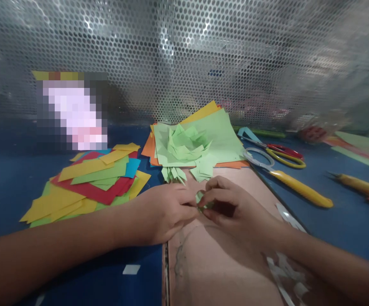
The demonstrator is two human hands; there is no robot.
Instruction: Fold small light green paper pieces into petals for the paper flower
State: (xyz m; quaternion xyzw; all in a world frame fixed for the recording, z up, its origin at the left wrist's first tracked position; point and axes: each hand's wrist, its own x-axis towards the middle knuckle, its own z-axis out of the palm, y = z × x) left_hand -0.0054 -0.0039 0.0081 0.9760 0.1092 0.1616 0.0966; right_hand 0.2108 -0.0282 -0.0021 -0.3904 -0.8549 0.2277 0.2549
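A small light-green paper piece [200, 199] is pinched between my two hands, above the pinkish-brown board [210, 267]. My left hand [168, 210] is closed at its left side, fingertips pressed together. On the other side, the curled fingers of my right hand [232, 202] grip it, hiding most of its shape. Just beyond my hands lie folded green paper pieces [173, 174] and more green pieces [203, 168]. Behind them a green paper ring of folded points [189, 142] rests on a stack of green, orange and yellow sheets [232, 144].
Cut coloured paper strips [95, 174] are heaped on the blue surface [101, 276] at left. Yellow-handled scissors [296, 185], red-handled scissors [283, 151] and a yellow-handled pointed tool [359, 185] lie at right. A perforated metal screen [184, 55] stands behind. White scraps [286, 276] lie near my right forearm.
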